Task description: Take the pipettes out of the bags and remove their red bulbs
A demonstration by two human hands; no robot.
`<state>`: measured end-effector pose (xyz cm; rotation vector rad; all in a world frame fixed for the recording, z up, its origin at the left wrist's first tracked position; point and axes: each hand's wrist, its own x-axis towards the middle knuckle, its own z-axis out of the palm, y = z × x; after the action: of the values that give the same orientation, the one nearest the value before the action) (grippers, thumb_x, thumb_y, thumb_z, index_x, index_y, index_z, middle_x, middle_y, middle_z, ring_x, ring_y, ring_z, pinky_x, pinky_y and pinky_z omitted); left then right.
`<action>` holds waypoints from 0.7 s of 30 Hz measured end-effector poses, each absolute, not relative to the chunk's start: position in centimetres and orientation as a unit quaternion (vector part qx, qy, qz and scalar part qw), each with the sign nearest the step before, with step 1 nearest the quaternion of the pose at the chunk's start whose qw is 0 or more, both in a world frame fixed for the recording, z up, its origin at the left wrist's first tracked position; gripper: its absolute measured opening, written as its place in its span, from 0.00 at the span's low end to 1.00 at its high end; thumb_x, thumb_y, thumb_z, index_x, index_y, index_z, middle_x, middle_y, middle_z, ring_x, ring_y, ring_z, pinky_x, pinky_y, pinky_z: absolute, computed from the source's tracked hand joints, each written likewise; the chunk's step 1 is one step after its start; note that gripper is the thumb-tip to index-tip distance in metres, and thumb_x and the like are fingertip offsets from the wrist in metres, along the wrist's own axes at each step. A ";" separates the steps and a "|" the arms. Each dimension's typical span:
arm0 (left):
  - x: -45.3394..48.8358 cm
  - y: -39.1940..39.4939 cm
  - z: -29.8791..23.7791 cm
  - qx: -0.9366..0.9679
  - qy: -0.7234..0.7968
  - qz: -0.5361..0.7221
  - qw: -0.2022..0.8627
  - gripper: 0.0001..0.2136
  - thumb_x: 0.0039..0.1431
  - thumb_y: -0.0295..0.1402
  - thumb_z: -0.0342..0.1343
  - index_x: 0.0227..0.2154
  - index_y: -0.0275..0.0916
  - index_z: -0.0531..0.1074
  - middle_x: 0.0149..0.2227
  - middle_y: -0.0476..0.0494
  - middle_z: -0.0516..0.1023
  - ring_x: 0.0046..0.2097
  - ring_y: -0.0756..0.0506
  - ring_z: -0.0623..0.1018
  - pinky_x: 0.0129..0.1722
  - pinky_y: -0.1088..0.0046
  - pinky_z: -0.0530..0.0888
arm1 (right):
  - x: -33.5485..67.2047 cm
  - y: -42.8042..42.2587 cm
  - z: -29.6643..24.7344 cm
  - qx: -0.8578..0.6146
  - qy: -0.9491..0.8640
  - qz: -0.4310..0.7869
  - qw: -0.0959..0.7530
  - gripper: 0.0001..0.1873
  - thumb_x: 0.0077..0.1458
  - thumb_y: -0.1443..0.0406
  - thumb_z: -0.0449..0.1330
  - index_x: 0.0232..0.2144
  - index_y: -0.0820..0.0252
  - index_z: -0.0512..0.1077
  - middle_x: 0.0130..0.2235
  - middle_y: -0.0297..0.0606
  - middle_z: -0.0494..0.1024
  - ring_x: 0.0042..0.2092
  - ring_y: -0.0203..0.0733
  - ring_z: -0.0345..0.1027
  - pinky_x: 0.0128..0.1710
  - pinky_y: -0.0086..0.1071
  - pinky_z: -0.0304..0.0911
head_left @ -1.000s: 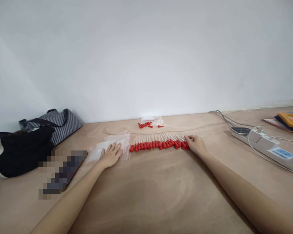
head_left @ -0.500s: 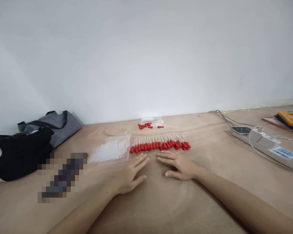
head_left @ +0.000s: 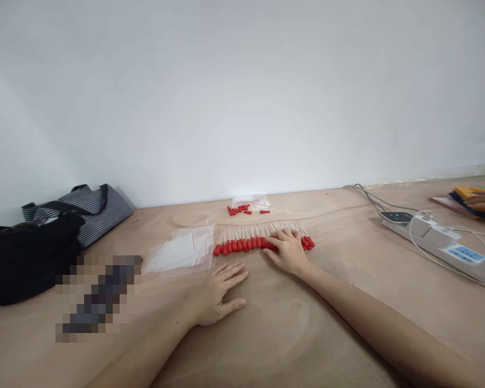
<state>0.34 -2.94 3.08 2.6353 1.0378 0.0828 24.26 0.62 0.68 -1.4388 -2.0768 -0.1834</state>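
A row of droppers [head_left: 239,246] lies on the wooden table, their red rubber bulbs toward me and thin clear stems pointing away. My right hand [head_left: 289,252] rests over the right part of this row, fingers apart and touching or just above the bulbs, some of which it covers. Flat on the table, my left hand [head_left: 218,296] holds nothing, its thumb spread from the fingers. Just beyond it, left of the row, lies a fanned stack of clear zip bags [head_left: 181,249] with red lines.
Loose red bulbs [head_left: 236,210] and clear stems lie by another plastic bag near the wall. On the right are a white power strip [head_left: 440,241] with cables and a yellow item [head_left: 471,192]. A striped bag [head_left: 105,213], a black bag [head_left: 36,258] and a pixelated object [head_left: 101,296] occupy the left.
My right hand has moved forward from the bare table onto the right part of the dropper row. My left hand has stayed nearly in place.
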 end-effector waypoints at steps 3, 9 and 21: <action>0.3 -2.8 2.9 0.919 0.361 0.029 0.156 0.27 0.56 0.48 0.44 0.56 0.44 0.52 0.60 0.43 0.50 0.60 0.40 0.51 0.57 0.53 0.49 | 23.9 1.3 0.5 -0.531 -0.792 -0.080 0.289 0.11 0.52 0.61 0.53 0.38 0.52 0.71 0.38 0.38 0.74 0.42 0.44 0.59 0.46 0.45 0.40; 0.2 -2.8 2.5 0.906 0.365 0.090 0.193 0.23 0.55 0.44 0.48 0.53 0.45 0.60 0.58 0.43 0.56 0.59 0.40 0.55 0.56 0.55 0.53 | 23.6 1.9 -0.3 -0.508 -0.799 -0.108 0.305 0.10 0.55 0.65 0.50 0.32 0.54 0.72 0.32 0.35 0.75 0.40 0.41 0.60 0.46 0.44 0.38; 4.5 -1.5 1.2 0.631 0.394 0.345 0.573 0.22 0.50 0.49 0.51 0.40 0.35 0.71 0.35 0.42 0.75 0.38 0.46 0.74 0.40 0.67 0.70 | 22.3 -2.2 -0.5 -0.308 -0.791 -0.300 0.436 0.09 0.55 0.70 0.51 0.36 0.55 0.70 0.30 0.29 0.76 0.38 0.33 0.64 0.49 0.39 0.37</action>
<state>4.48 -1.55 1.25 1.4786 0.9234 0.8088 22.34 -2.20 -0.53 -0.7673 -1.9674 -0.7453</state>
